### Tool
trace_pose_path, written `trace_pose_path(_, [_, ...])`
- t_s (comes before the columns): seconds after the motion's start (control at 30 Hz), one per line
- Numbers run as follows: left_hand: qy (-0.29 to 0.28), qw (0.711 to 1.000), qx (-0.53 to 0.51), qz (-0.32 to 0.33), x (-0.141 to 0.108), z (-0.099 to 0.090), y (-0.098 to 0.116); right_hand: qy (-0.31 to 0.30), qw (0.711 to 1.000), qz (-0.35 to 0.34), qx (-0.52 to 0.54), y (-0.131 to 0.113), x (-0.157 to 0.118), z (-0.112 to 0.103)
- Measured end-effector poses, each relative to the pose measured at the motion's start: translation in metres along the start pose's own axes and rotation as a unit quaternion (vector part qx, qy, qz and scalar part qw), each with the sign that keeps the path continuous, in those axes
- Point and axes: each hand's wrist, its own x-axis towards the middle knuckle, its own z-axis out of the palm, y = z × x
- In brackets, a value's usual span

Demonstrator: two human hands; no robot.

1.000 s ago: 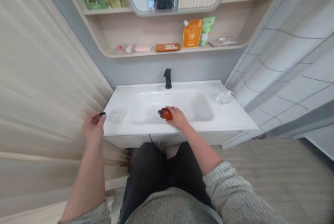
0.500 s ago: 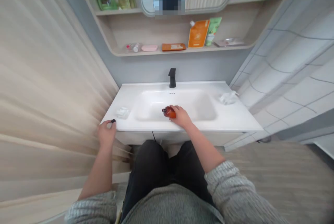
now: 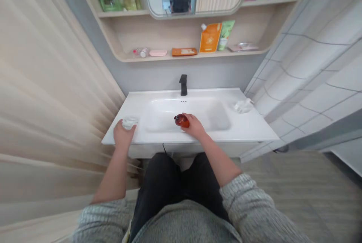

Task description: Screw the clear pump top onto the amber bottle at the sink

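An amber bottle [image 3: 181, 120] lies tilted over the front of the sink basin [image 3: 158, 126], its dark uncapped mouth pointing left. My right hand [image 3: 195, 126] is wrapped round the bottle's body from the right. At the left end of the counter, my left hand [image 3: 123, 134] reaches over the edge with thumb and fingers spread at the near side of a crumpled whitish, partly see-through piece [image 3: 130, 122]. Its fingertips seem to touch that piece; a firm grip does not show. No black cap can be seen at this hand now.
A black faucet [image 3: 183, 84] stands behind the basin. Another crumpled white piece [image 3: 243, 105] lies on the counter's right. Above, a shelf [image 3: 158, 59] holds an orange pouch [image 3: 210, 37], a green tube [image 3: 226, 34] and small items. A curtain [image 3: 56, 84] hangs at the left.
My left hand has moved right and forward onto the counter, to the crumpled piece; the small black cap it pinched is out of sight. My right hand still holds the bottle over the basin.
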Motion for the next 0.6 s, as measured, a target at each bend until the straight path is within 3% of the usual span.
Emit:
trace_pose_path(0.17, [0.009,1.0,-0.004,-0.006,-0.003,0.0,0.0,0.006,1.0,0.0,0.005,0.0,0.0,0.0])
trace_pose_path(0.3, [0.019,0.997,-0.059,-0.046,-0.002,-0.006,0.012,0.007,1.0,0.003,0.02,0.001,0.0,0.0])
trace_pose_path(0.47, [0.009,0.977,-0.208,-0.036,-0.005,-0.001,0.049,0.045,0.995,0.028,0.087,0.011,0.003,0.001])
trace_pose_path(0.6, [-0.058,0.937,-0.345,-0.013,-0.021,0.026,0.087,0.071,0.979,0.095,0.167,0.024,0.007,0.006])
